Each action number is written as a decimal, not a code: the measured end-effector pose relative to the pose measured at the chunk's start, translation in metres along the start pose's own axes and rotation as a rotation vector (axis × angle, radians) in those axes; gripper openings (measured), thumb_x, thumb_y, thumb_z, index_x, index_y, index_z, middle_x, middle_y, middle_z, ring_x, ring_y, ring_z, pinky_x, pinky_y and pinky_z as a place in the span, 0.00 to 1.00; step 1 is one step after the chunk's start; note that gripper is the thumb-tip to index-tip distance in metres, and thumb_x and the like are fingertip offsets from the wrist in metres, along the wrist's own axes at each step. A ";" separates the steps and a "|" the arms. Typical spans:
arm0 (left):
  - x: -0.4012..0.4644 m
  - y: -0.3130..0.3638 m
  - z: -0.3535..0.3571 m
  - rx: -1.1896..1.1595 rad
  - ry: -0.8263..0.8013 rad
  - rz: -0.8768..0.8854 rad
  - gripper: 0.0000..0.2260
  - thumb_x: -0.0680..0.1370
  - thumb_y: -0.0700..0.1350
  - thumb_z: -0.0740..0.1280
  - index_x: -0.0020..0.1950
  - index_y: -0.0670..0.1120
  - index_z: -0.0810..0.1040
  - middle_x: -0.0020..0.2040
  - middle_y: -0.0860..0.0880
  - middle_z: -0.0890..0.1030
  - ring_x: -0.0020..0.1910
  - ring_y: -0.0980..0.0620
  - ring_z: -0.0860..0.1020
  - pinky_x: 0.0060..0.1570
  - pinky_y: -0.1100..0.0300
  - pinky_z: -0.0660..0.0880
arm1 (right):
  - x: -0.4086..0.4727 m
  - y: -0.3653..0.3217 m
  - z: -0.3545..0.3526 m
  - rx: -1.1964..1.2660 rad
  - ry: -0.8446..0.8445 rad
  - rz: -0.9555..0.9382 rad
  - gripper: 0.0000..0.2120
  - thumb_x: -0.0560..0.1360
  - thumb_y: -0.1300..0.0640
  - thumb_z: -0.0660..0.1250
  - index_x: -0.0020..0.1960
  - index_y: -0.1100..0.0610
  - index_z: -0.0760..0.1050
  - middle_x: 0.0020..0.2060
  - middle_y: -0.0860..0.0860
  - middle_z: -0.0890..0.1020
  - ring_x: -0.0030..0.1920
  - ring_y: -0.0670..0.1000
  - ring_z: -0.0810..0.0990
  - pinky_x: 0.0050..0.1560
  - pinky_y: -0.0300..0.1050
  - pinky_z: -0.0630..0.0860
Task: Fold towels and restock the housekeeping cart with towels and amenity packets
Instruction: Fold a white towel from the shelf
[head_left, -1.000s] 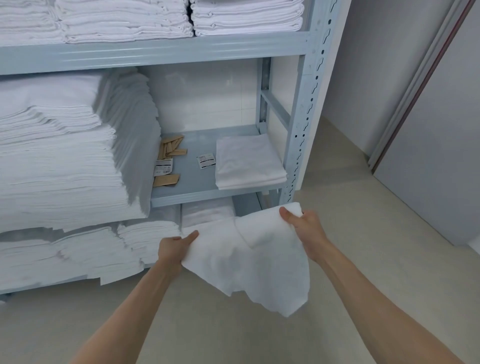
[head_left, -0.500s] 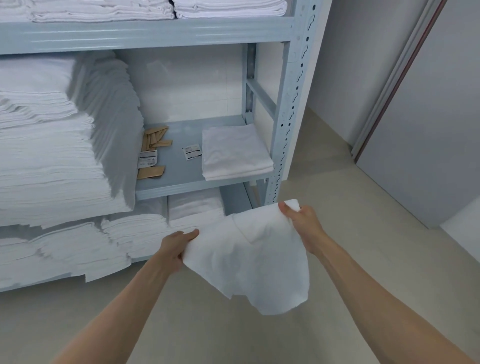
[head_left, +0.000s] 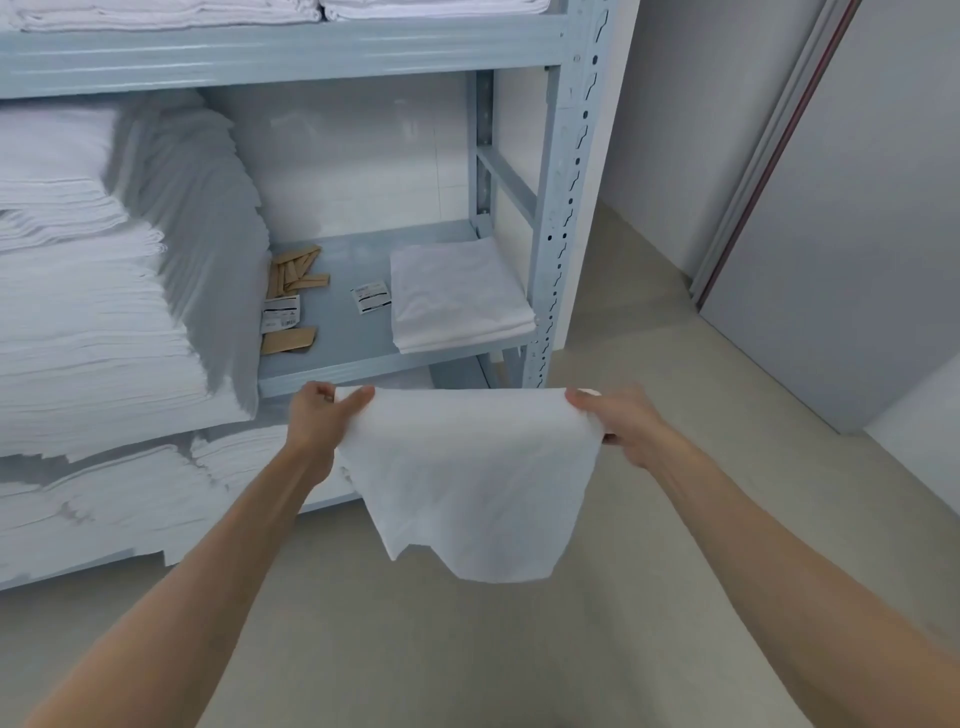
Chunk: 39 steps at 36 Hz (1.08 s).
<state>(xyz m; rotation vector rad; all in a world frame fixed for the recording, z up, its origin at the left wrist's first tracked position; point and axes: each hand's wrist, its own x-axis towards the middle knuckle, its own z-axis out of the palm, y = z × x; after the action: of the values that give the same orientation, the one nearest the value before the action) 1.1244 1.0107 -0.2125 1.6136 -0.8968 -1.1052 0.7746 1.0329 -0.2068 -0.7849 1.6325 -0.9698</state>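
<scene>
One tall stack of folded white linens (head_left: 93, 291) fills the left of the middle shelf of the pale blue-grey metal shelving rack (head_left: 558, 208), with lower piles of folded white linen (head_left: 104, 499) on the level beneath it. Right of the tall stack, on bare shelf, lie a loose cluster of flat tan paper packets (head_left: 293, 275), their number too tangled to count, and two white printed sachets (head_left: 280, 314) (head_left: 371, 296). Further right sits one small folded white towel pile (head_left: 460, 293), its right edge just beside the rack's perforated upright. In front of the rack, two bare hands hold one limp white cloth towel (head_left: 467, 478) in the air over the beige floor (head_left: 519, 649). The left hand (head_left: 319, 415) pinches the towel's upper left corner, thumb on top; the right hand (head_left: 618, 423) grips the upper right corner, fingers curled round it. The towel's top edge runs level from left to right between the hands, and the rest hangs down towards the floor, ending in an uneven lower hem. Open floor spreads to the right, up to a grey panelled wall (head_left: 857, 234).
</scene>
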 end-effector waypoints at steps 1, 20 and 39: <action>0.001 0.003 0.000 0.037 0.012 -0.008 0.19 0.72 0.45 0.79 0.54 0.45 0.70 0.52 0.43 0.76 0.45 0.44 0.77 0.45 0.49 0.77 | 0.001 -0.001 0.000 -0.036 -0.021 -0.007 0.14 0.69 0.56 0.79 0.44 0.60 0.76 0.40 0.53 0.84 0.38 0.50 0.83 0.36 0.42 0.77; -0.006 -0.010 -0.012 1.186 -0.241 0.509 0.18 0.70 0.55 0.78 0.54 0.47 0.85 0.56 0.45 0.66 0.58 0.46 0.61 0.58 0.54 0.61 | -0.002 0.013 0.032 -1.207 0.039 -0.569 0.18 0.69 0.42 0.76 0.52 0.52 0.80 0.54 0.53 0.70 0.61 0.57 0.64 0.46 0.49 0.71; 0.029 0.041 -0.061 1.001 -0.642 0.484 0.05 0.73 0.49 0.77 0.43 0.53 0.81 0.40 0.56 0.82 0.41 0.55 0.78 0.38 0.61 0.70 | 0.011 -0.053 0.045 -0.978 -0.479 -0.407 0.11 0.73 0.51 0.74 0.54 0.50 0.79 0.48 0.50 0.78 0.47 0.54 0.80 0.29 0.43 0.80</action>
<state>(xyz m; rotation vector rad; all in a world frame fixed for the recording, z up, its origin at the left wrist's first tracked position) 1.1894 0.9907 -0.1714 1.6065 -2.4026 -0.8495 0.8167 0.9899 -0.1708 -1.8955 1.4841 -0.1260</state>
